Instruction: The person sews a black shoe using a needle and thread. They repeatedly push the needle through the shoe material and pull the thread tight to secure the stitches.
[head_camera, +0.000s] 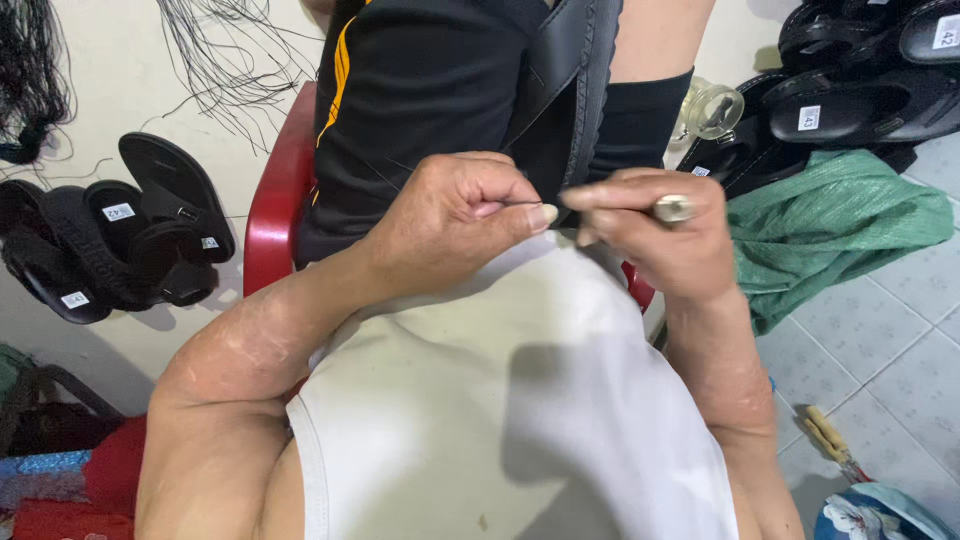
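Note:
A black sandal stands upright between my knees, its sole edge toward me. My left hand is closed in a fist just below it, thumb and forefinger pinched on what looks like a thin thread or needle; the item itself is too small to make out. My right hand is closed too, fingertips meeting the left thumb at the sandal's lower edge, with a metal ring on one finger. Both hands rest over my white shirt and black shorts.
I sit on a red plastic chair. Black sandals lie on the floor at left, and more black sandals at upper right beside a green sack. Black threads hang at upper left. A wooden-handled tool lies on the tiles.

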